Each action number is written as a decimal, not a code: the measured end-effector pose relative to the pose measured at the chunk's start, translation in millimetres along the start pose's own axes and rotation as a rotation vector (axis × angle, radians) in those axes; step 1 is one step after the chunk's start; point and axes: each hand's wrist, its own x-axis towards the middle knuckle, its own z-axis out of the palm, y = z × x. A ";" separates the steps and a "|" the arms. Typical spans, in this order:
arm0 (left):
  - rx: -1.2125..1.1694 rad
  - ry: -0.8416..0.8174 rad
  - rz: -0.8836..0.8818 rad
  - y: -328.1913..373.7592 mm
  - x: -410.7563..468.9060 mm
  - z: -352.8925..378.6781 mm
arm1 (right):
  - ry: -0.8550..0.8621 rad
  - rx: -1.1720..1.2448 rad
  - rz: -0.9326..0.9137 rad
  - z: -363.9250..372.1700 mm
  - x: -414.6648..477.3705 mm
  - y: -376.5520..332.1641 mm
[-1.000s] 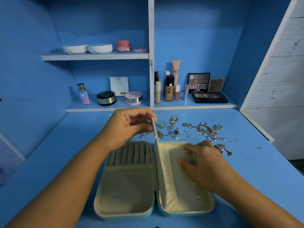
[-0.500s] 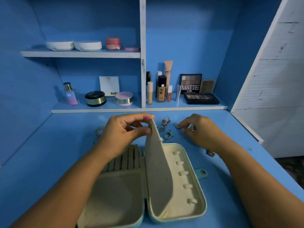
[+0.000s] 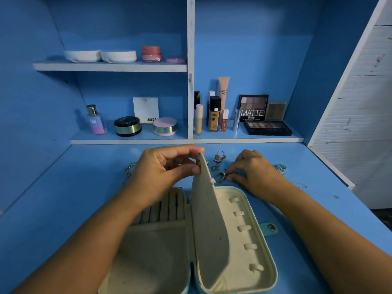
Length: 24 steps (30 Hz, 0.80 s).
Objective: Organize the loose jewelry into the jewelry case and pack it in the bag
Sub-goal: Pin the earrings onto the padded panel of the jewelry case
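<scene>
Beside the jewelry case flap pinched by left hand, right hand pinches a ring.

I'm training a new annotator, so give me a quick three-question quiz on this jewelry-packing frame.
1. True or false: the jewelry case lies shut on the desk.
2. Which hand pinches the case's inner flap upright? A. left B. right
3. Fill in: the right hand has its fingertips at a silver ___ behind the case.
Key: 1 false, it lies open; 2 A, the left hand; 3 ring.
</scene>
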 end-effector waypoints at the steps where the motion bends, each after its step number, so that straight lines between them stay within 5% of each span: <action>1: -0.001 0.000 0.001 -0.2 -0.1 -0.4 | 0.003 -0.005 0.017 0.0 -0.5 -0.3; 15: -0.027 0.010 -0.002 2.6 -1.9 -0.8 | 0.076 -0.128 -0.039 2.4 -4.4 2.5; 19: -0.026 0.001 0.006 2.0 -1.3 -2.0 | 0.377 0.264 -0.029 -12.8 -14.2 -24.1; 24: -0.021 0.010 0.003 2.1 -1.2 -2.7 | 0.271 0.947 0.039 -10.7 -28.4 -71.7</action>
